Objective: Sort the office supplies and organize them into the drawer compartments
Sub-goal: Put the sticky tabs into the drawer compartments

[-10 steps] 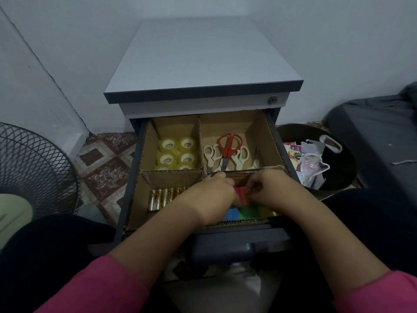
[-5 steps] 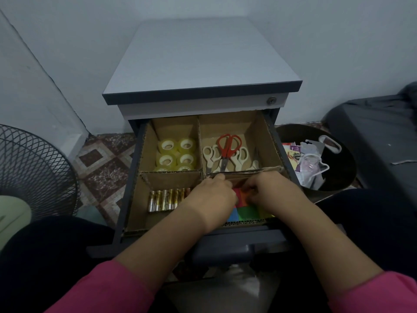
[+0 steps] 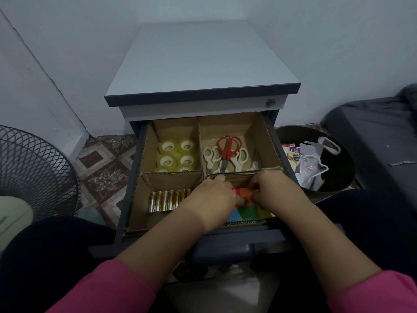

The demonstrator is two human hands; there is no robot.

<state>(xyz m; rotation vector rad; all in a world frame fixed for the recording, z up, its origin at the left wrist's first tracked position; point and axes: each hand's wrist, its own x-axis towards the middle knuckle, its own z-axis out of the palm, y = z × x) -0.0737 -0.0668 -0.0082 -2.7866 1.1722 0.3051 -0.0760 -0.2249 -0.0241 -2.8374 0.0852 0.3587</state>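
Since a second ago our left hand (image 3: 214, 196) and right hand (image 3: 274, 192) barely shifted — fingers curled, pinching sticky notes (image 3: 244, 193) just right of the batteries (image 3: 167, 201). Tugging could scatter the stack — loose pads.

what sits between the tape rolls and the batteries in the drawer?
Head view: a cardboard divider wall separates the tape rolls behind it from the batteries in front. Nothing else shows there.
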